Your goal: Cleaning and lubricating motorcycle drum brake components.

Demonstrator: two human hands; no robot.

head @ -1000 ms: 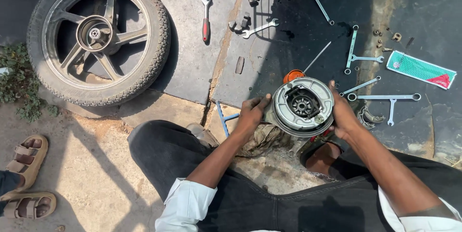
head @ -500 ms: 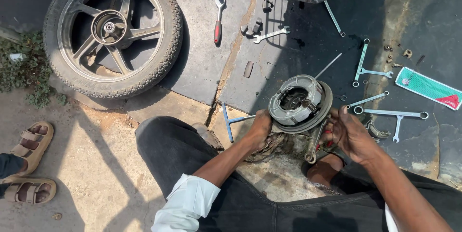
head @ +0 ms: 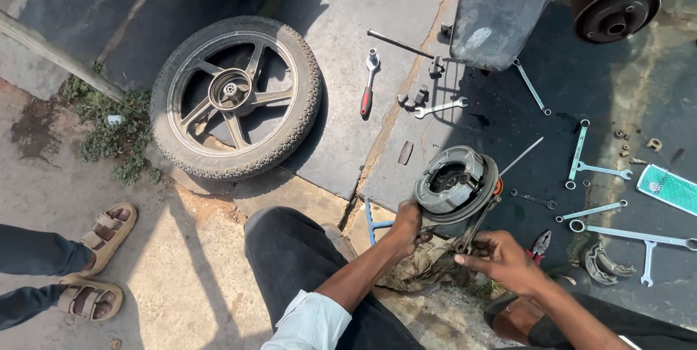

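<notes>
Grey metal brake drum plate [head: 456, 184] sat tilted above the knees, its lower edge gripped by the closed left hand [head: 406, 224], its lever arm [head: 475, 225] pinched by the right hand [head: 504, 259], with spanners [head: 592, 168] scattered beyond and a wheel [head: 236, 96] lying flat to the left.

Brake drum plate [head: 456, 184], tilted, gripped at its lower edge by left hand [head: 408, 224]; right hand [head: 501, 257] clasped its lever arm [head: 473, 228]; alloy wheel [head: 236, 96] lay flat nearby; spanners [head: 589, 168] scattered rightward.
</notes>
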